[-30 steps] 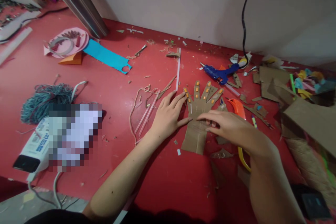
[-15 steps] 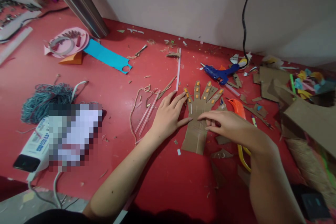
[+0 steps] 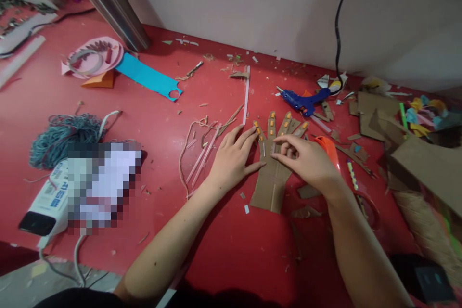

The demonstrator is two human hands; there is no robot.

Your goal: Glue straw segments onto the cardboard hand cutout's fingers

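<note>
Left grip (image 3: 231, 161): released, fingers spread, thumb touching the cardboard hand (image 3: 267, 180).
Right grip (image 3: 306, 161): curled, thumb and index fingertips at 1 small straw piece (image 3: 273, 147); whether clenched on it, I cannot tell.
Cardboard hand: flat on the surface (image 3: 234, 250), between the 2 grips, right side partly hidden.
Orange tool (image 3: 327, 149): beside the right grip, partly covered.
Pixelated patch (image 3: 108, 183): left of the left grip, unreadable.

Red tabletop (image 3: 231, 245) against a pale, shadowed wall (image 3: 234, 5)
</note>
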